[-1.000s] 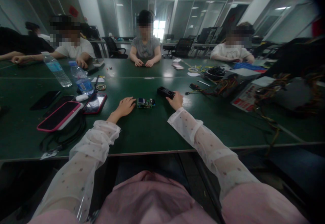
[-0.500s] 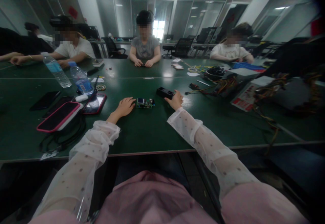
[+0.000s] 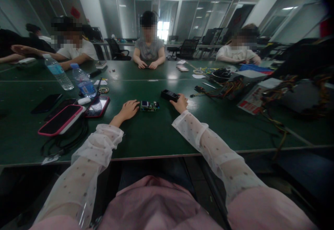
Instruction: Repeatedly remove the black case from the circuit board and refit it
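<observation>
My left hand [image 3: 129,109] lies flat on the green table [image 3: 148,136], fingers stretched out, just left of a small circuit board with a little screen [image 3: 149,106]. Nothing is in that hand. To the right of the board, my right hand [image 3: 180,103] has its thumb and fingers around the right end of a black box-shaped device [image 3: 169,95], which rests on the table.
Left of my hands are a pink-edged phone [image 3: 61,119], a red-edged phone [image 3: 97,106], cables and two bottles [image 3: 59,73] [image 3: 82,80]. Power supplies with wires [image 3: 252,99] stand at the right. Three people sit across the table.
At the far left, a person's hand has lifted off the table, and a pale object shows beneath it. My own hands have barely moved.
</observation>
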{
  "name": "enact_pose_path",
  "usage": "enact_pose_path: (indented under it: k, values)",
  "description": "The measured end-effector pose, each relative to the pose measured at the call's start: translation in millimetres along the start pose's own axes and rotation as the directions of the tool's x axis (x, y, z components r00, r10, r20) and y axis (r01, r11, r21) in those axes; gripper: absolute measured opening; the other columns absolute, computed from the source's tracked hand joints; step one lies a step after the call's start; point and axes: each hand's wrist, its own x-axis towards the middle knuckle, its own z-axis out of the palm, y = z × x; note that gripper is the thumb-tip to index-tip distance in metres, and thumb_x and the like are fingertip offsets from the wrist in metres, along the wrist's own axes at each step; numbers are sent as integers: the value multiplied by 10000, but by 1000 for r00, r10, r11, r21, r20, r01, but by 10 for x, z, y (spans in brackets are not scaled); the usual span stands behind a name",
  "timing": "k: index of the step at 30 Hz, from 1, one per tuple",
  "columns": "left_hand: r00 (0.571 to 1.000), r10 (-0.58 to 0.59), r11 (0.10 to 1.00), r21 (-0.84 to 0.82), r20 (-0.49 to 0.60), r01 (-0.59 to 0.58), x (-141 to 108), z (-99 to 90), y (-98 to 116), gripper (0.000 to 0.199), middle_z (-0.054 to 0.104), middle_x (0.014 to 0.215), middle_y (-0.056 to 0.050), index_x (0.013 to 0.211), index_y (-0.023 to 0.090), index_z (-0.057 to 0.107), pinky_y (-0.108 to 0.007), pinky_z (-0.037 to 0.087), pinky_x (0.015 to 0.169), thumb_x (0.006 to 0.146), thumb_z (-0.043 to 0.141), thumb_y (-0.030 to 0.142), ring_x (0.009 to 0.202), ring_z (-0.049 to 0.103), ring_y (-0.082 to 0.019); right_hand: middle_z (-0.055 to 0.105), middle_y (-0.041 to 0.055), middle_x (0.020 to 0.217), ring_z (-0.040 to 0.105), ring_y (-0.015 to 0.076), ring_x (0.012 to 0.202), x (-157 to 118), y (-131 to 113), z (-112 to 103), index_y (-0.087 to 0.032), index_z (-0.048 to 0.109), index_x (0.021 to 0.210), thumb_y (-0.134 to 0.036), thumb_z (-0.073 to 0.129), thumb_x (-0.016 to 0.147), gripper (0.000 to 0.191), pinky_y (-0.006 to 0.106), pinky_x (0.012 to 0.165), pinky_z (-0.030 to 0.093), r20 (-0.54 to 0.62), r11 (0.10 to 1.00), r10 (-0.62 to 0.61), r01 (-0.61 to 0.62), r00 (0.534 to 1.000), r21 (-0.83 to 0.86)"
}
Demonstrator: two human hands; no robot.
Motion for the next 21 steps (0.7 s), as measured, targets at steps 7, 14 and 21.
enact_pose_path:
  k: [7, 14, 21]
  values:
    - [1000, 7, 1000, 2, -1, -7, 0, 2, 5, 447, 411, 1510, -79, 1425, 265, 432, -509, 310, 1108, 1007, 326, 387, 1388, 345, -267, 569, 118, 1182, 459, 346, 1183, -12, -10, 10, -229, 420, 1155, -346, 711, 722, 535, 515, 964, 358, -34, 1000, 17, -17, 999, 5]
    - [1000, 2, 1000, -1, 5, -2, 9, 5, -3, 448, 407, 1514, -76, 1424, 268, 433, -517, 303, 1111, 1007, 324, 392, 1391, 340, -272, 590, 130, 1168, 473, 357, 1195, 21, 24, 13, -227, 430, 1126, -375, 725, 707, 533, 558, 981, 367, -12, 999, -16, 16, 1000, 32]
    - [1000, 10, 1000, -4, 0, -10, -11, -17, 6, 454, 410, 1510, -84, 1423, 261, 438, -499, 313, 1106, 1011, 313, 408, 1385, 349, -268, 635, 80, 1025, 568, 314, 1062, 85, 20, 93, -236, 475, 1107, -435, 781, 645, 589, 554, 952, 435, -22, 924, -125, 124, 992, 362]
